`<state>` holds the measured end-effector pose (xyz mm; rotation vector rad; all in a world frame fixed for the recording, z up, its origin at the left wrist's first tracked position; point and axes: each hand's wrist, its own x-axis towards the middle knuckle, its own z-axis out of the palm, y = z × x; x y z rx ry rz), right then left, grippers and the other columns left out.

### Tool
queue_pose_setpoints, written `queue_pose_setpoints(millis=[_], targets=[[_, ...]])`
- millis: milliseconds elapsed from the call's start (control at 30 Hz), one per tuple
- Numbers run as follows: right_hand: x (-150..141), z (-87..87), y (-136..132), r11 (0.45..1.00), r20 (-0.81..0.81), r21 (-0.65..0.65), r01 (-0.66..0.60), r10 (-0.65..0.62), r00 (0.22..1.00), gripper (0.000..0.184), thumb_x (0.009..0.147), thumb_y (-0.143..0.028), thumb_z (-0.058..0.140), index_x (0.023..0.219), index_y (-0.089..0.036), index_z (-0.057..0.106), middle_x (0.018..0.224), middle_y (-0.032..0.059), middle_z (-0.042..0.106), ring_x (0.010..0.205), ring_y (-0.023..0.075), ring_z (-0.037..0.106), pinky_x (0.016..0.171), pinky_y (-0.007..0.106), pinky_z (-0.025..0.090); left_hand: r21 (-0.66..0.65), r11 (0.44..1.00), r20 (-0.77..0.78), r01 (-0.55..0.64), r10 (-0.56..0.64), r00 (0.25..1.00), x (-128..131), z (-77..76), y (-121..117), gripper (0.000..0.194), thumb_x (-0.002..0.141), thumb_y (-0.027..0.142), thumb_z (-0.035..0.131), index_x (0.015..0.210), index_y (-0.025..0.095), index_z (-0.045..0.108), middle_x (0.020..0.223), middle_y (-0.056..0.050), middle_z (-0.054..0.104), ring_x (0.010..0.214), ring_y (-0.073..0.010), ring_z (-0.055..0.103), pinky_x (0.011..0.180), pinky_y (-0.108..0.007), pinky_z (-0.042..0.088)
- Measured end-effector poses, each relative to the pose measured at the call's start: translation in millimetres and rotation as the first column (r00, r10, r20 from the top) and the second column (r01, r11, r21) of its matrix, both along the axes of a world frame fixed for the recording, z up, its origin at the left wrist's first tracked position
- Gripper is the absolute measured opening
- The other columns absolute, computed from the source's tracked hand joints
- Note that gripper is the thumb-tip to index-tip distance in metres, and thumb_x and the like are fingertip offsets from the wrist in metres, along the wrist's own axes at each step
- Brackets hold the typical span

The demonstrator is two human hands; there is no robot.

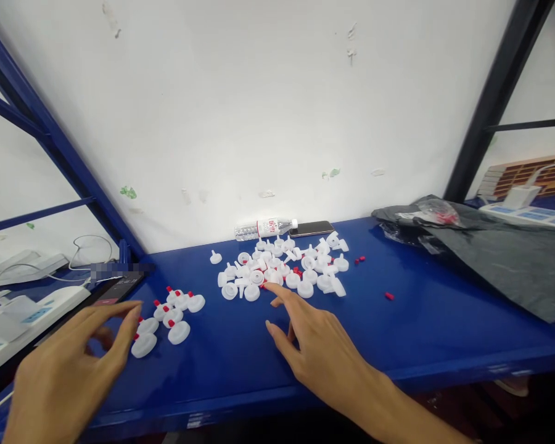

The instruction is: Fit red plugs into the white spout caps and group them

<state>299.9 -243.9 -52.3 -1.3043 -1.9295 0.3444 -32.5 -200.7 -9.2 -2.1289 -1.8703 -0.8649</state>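
Note:
A pile of several white plastic spout caps lies on the blue shelf, with small red plugs scattered about. My right hand reaches to the pile's near edge, fingers spread, index fingertip touching a cap. A smaller group of white caps with red plugs fitted lies to the left. My left hand hovers just left of that group, fingers loosely extended and apart, holding nothing that I can see.
A water bottle and a phone lie against the white wall. Dark plastic sheeting with a bag covers the right side. A dark device, power strips and cables lie left. Blue and black rack posts flank the shelf.

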Motion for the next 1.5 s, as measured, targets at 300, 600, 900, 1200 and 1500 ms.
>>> queue_pose_setpoints(millis=[300,600,900,1200,1500], targets=[[1,2.8,-1,1.000,0.008,-0.009,0.013,-0.013,1.000,0.050,0.102,-0.027,0.050,0.151,-0.030,0.039,0.122,0.0055,0.069,0.074,0.0198,0.069,0.074,0.040,0.056,-0.369,0.923,-0.324,0.112,-0.241,0.915,85,43.5,168,0.037,0.096,0.038,0.064,0.126,0.017,0.063,0.123,-0.010,0.069,0.108,-0.0254,0.067,0.093,-0.046,0.055],[2,0.7,-1,0.996,0.005,0.035,0.077,-0.078,0.997,0.050,0.103,-0.032,0.048,0.151,-0.029,0.036,0.130,0.0067,0.066,0.079,0.0207,0.071,0.073,0.040,0.057,-0.432,0.878,-0.218,0.203,-0.321,0.922,97,62.2,151,0.026,0.097,0.039,0.062,0.097,0.017,0.076,0.098,-0.006,0.076,0.093,-0.0241,0.070,0.084,-0.037,0.055],[1,3.0,2,0.990,-0.037,0.108,0.090,-0.087,0.996,0.039,0.104,-0.042,0.049,0.138,-0.023,0.049,0.121,0.0086,0.070,0.094,0.0247,0.072,0.070,0.033,0.051,-0.438,0.592,0.223,0.676,-0.657,0.720,162,72.8,20,0.020,0.092,0.043,0.065,0.093,0.031,0.081,0.076,0.004,0.075,0.067,-0.0138,0.062,0.056,-0.023,0.043],[13,2.4,-1,0.966,0.079,0.067,0.248,-0.253,0.964,0.015,0.099,-0.029,0.051,0.112,-0.023,0.057,0.078,-0.0019,0.072,0.061,0.0185,0.065,0.055,0.029,0.025,-0.378,0.763,-0.194,0.525,-0.620,0.761,175,45.3,63,0.029,0.101,0.036,0.048,0.105,0.025,0.075,0.101,-0.002,0.077,0.085,-0.0196,0.068,0.072,-0.030,0.049],[13,-0.7,-1,0.962,0.139,0.066,0.264,-0.270,0.953,0.011,0.098,-0.025,0.050,0.106,-0.023,0.057,0.079,-0.0023,0.071,0.062,0.0182,0.065,0.056,0.031,0.023,-0.402,0.811,-0.411,0.425,-0.574,0.708,181,16.7,73,0.022,0.091,0.020,0.057,0.101,0.022,0.076,0.104,-0.009,0.073,0.099,-0.0302,0.068,0.070,-0.035,0.048]])
